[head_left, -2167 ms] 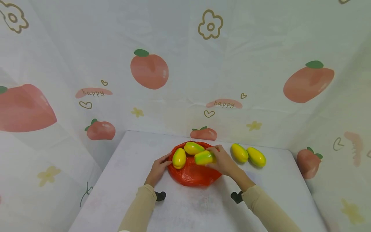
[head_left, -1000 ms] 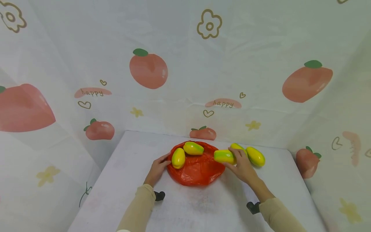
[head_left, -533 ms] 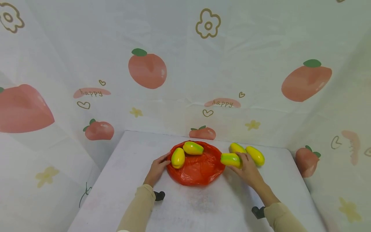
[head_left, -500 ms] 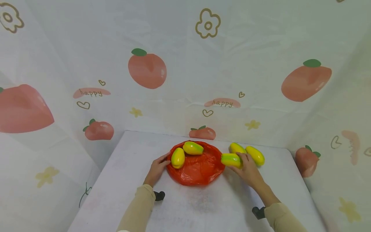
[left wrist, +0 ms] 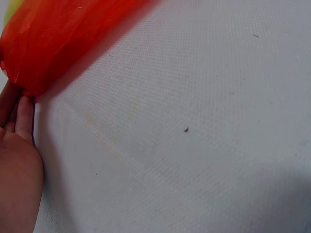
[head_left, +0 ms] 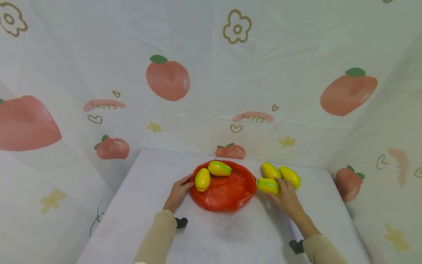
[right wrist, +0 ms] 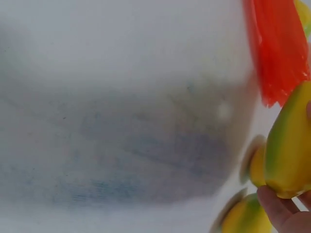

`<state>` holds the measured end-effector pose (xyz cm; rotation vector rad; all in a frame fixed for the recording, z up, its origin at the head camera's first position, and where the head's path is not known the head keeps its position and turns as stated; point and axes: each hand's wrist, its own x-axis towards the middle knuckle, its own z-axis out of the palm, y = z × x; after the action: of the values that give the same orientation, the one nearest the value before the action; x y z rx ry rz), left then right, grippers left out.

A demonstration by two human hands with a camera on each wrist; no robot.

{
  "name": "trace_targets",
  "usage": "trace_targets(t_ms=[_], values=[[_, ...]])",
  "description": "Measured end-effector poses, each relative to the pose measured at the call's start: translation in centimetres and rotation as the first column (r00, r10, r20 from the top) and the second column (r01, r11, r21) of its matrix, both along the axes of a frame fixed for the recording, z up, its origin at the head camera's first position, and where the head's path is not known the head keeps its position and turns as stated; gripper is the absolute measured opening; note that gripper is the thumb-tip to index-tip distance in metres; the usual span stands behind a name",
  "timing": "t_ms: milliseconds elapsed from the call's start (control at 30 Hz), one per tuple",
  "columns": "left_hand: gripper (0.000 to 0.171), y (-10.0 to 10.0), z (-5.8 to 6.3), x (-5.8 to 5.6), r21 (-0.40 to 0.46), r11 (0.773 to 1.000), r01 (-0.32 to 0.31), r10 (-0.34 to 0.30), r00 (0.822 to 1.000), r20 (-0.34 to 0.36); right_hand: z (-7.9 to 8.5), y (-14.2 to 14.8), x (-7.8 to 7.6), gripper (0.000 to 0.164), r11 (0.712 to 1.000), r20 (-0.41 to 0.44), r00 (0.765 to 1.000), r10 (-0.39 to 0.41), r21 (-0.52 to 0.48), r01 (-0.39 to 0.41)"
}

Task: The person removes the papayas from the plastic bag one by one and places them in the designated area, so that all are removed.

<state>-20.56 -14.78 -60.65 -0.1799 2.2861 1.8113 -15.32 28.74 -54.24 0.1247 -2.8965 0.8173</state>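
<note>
My right hand (head_left: 288,198) grips a glossy yellow-green papaya (head_left: 267,186) just right of the red plastic bag (head_left: 227,190). In the right wrist view, fingertips (right wrist: 274,206) support the end of this papaya (right wrist: 291,145), with two others partly showing beyond. The bag lies spread open in a round shape. Two papayas sit inside it, one at the left (head_left: 202,180) and one at the back (head_left: 219,168). My left hand (head_left: 178,192) holds the bag's left edge; the left wrist view shows its fingers (left wrist: 25,116) at the gathered red plastic (left wrist: 63,43).
Two more papayas lie side by side at the table's back right, one nearer the bag (head_left: 270,170) and one farther right (head_left: 290,177). The white table (head_left: 224,238) ends at a patterned cloth backdrop (head_left: 211,73) behind and on both sides.
My right hand has carried its papaya from over the bag rightward, past the bag's right rim, then slightly nearer me. The left hand stays at the bag's left edge.
</note>
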Motion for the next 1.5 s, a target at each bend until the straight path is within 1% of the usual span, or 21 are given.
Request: trace_targets(t_ms=[167, 367, 633, 900, 1133, 1500], values=[[0.044, 0.0, 0.0, 0.0, 0.008, 1.000, 0.000, 0.001, 1.000, -0.004, -0.5, 0.4, 0.2, 0.069, 1.000, -0.012, 1.000, -0.012, 0.007, 0.012], [0.045, 0.0, -0.1, 0.0, 0.009, 1.000, 0.000, 0.000, 1.000, -0.002, -1.0, 0.7, 0.3, 0.069, 1.000, -0.006, 1.000, -0.017, 0.000, 0.017], [0.045, 0.1, 0.1, 0.1, 0.013, 1.000, -0.004, 0.004, 1.000, 0.002, -1.2, 0.9, 0.3, 0.071, 1.000, 0.039, 0.999, -0.023, -0.007, 0.024], [0.045, 0.0, -0.1, 0.1, 0.017, 1.000, -0.004, 0.004, 1.000, -0.005, -1.6, 1.1, 0.4, 0.073, 0.999, 0.079, 0.996, -0.034, -0.011, 0.035], [0.045, 0.1, 0.1, 0.1, 0.022, 1.000, -0.012, 0.012, 1.000, 0.008, -2.0, 0.9, 0.5, 0.073, 0.999, 0.133, 0.990, -0.043, -0.006, 0.045], [0.046, 0.2, 0.3, 0.2, -0.003, 1.000, -0.014, 0.014, 1.000, 0.010, -1.8, 0.7, 0.2, 0.075, 0.999, 0.152, 0.987, -0.041, 0.010, 0.040]])
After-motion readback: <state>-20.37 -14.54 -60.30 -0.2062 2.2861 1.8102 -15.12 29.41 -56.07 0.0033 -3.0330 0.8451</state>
